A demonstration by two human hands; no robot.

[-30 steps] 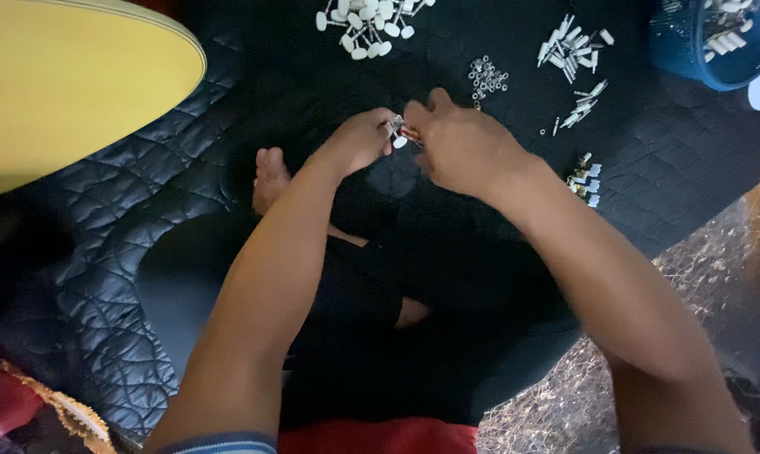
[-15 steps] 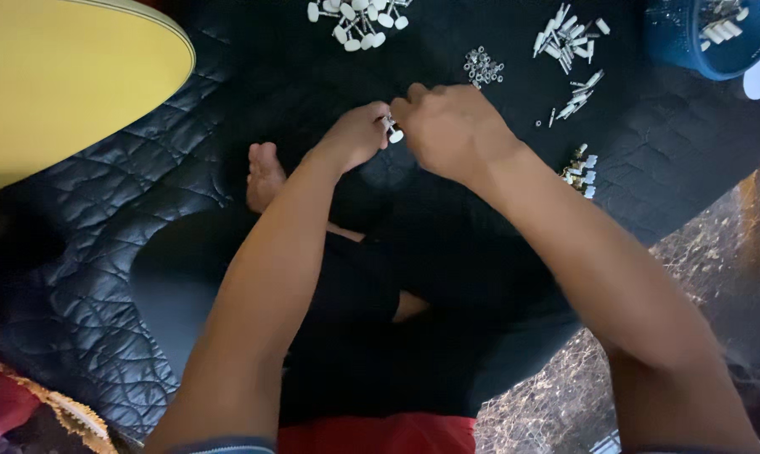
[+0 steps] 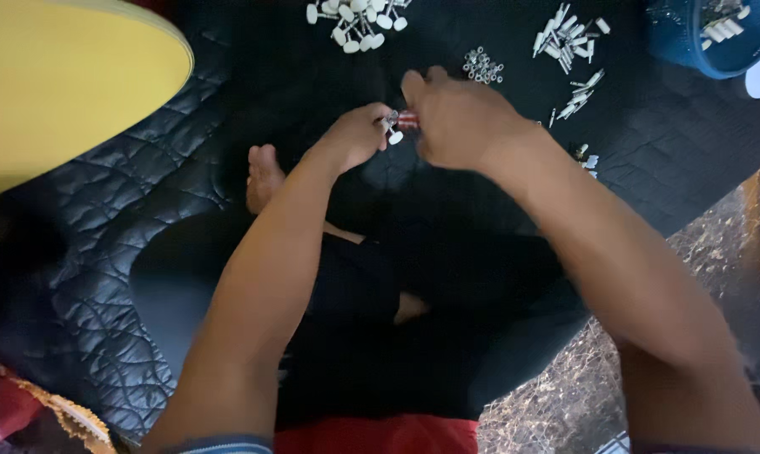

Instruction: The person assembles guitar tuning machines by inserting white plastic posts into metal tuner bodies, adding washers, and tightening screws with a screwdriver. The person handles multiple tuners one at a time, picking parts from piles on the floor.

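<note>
I sit cross-legged on a black quilted mat (image 3: pixel 127 193). My left hand (image 3: pixel 350 139) pinches a small white knob-headed part (image 3: pixel 392 133) with a metal stem. My right hand (image 3: pixel 455 118) is closed around a small red-handled tool (image 3: pixel 407 118) whose tip meets that part. Both hands are together above my lap, a little beyond my bare foot (image 3: pixel 264 172).
On the mat ahead lie a pile of white knob parts (image 3: pixel 354 18), a cluster of small metal washers (image 3: pixel 482 65), and white pin-like pieces (image 3: pixel 566 38). A blue bowl (image 3: pixel 691 46) with white parts sits at the top right. A yellow round surface (image 3: pixel 52 76) is at the left.
The view has shifted slightly; my hands stay joined on the small part, with the right hand turned a bit over the tool.
</note>
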